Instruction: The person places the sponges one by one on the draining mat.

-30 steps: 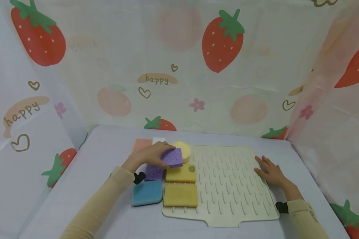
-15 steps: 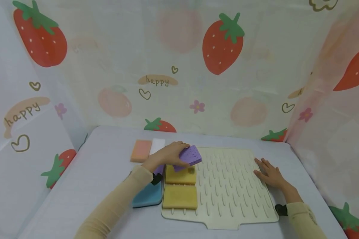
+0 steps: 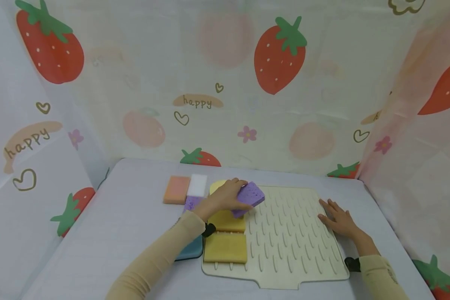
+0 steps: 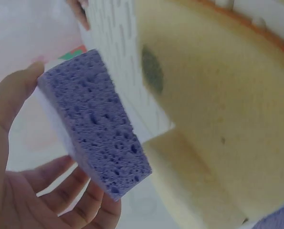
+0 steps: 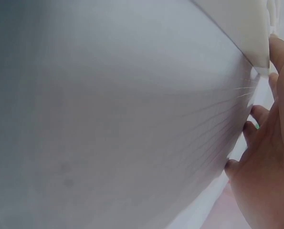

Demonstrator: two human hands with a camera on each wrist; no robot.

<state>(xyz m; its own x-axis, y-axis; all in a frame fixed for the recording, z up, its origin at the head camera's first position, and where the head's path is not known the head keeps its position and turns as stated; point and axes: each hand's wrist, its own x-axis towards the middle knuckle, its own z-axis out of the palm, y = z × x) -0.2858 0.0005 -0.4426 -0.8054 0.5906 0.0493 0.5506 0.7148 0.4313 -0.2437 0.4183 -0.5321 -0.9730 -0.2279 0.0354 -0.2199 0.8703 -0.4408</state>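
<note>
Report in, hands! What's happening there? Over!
Left hand: holding a purple sponge over the mat. Right hand: at mat's right edge. Possibly in the way: yellow sponges, mat's left side.

Booth-like spot w/ strawberry-print sheeting [image 3: 228, 112] bhd & beside wht tbl [image 3: 131, 208]

The left sleeve [image 3: 155, 258] partly hides the blue sponge [image 3: 192, 249]; the left hand [image 3: 226, 196] partly covers the round yellow sponge [image 3: 216, 186].

head: dim, even, faint shadows | left wrist: hazy, washed-out | right wrist: soft focus, upper-left darkened
</note>
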